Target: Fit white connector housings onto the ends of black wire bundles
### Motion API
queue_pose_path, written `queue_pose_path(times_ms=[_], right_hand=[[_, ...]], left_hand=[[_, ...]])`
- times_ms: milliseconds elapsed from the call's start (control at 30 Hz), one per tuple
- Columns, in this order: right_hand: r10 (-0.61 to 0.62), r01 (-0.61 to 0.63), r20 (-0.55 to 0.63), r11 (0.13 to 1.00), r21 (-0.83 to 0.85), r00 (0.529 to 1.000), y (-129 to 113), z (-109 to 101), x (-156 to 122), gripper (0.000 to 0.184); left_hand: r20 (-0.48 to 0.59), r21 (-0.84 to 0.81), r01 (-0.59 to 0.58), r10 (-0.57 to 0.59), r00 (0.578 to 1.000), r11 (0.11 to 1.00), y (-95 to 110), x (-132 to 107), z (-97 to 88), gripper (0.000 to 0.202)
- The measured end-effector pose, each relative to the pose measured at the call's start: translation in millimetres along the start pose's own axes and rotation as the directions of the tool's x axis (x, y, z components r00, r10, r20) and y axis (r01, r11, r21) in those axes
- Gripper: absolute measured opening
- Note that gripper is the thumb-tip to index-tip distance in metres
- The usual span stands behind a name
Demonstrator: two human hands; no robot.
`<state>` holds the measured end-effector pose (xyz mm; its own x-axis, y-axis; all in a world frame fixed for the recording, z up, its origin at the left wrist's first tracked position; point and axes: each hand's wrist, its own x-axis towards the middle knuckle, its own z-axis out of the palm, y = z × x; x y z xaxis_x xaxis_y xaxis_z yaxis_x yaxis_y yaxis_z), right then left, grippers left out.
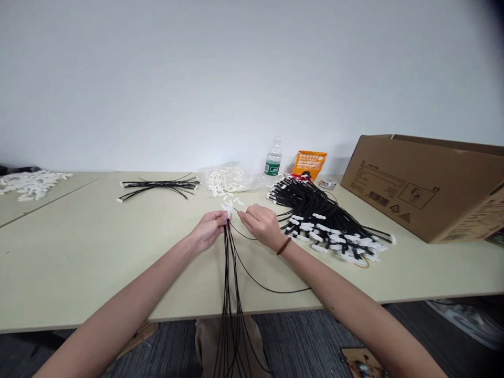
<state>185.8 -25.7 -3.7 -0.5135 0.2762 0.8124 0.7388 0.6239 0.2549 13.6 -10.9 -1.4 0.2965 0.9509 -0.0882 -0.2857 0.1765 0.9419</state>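
Note:
My left hand (208,231) pinches a white plastic connector (227,209) at the top of a bundle of thin black wires (229,278), which hang down over the table's front edge. My right hand (262,224) is close beside it, its fingertips pinching a single thin black wire (252,278) near the connector. A dark bracelet (284,245) circles my right wrist. To the right of that hand lies a large heap of black wires with white connectors (318,215). A few loose white connectors (228,198) lie just beyond my hands.
The pale table (79,257) holds a small black wire bundle (159,185), a clear bag of white connectors (227,179), a water bottle (273,157), an orange packet (309,165), tape (327,184) and white pieces (31,184). A large cardboard box (417,189) stands at right.

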Motion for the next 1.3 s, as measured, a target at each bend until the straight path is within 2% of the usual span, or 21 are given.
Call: queue_pose_path(times_ms=[133,200,400,567,833,967,1067,1167,1300], right_hand=[[-0.154,0.157,0.044,0.986,-0.059,0.987,5.0,-2.5,-0.1,0.021],[-0.171,0.172,0.025,0.983,-0.068,0.985,5.4,-2.7,0.4,0.021],[-0.002,0.001,-0.027,0.999,-0.034,1.0,0.1,-1.5,2.8,0.03],[-0.009,0.007,-0.045,0.999,-0.032,0.999,-0.1,-0.6,2.0,0.027],[0.039,-0.04,0.046,0.999,0.013,0.998,2.0,-0.1,0.9,0.023],[0.09,-0.099,0.059,0.977,0.188,0.994,-1.3,0.4,2.6,0.018],[0.137,-0.167,0.115,0.936,0.309,0.984,-3.4,2.7,2.1,0.021],[0.196,-0.243,0.162,0.899,0.363,0.967,-4.5,5.2,0.8,0.026],[0.216,-0.275,0.184,0.871,0.408,0.959,-4.8,7.8,0.0,0.022]], left_hand=[[-0.011,0.067,-0.001,0.002,1.0,0.998,1.9,-2.6,0.7,0.015],[-0.013,0.085,-0.005,0.007,1.0,0.996,3.1,-3.8,1.1,0.016],[-0.007,0.086,-0.025,0.026,1.0,0.996,3.5,-3.6,0.8,0.019],[0.006,0.103,-0.042,0.041,0.999,0.994,2.2,-2.2,0.3,0.021],[0.009,0.14,-0.055,0.055,0.998,0.989,2.5,-3.2,0.8,0.025],[-0.003,0.13,-0.042,0.042,0.999,0.991,3.1,-3.4,0.9,0.025],[0.014,0.132,-0.051,0.05,0.999,0.99,3.3,-3.6,0.9,0.025],[0.027,0.134,-0.044,0.041,0.999,0.99,2.8,-3.6,0.6,0.025],[0.02,0.127,-0.03,0.027,0.999,0.991,0.4,-2.7,-0.2,0.023]])
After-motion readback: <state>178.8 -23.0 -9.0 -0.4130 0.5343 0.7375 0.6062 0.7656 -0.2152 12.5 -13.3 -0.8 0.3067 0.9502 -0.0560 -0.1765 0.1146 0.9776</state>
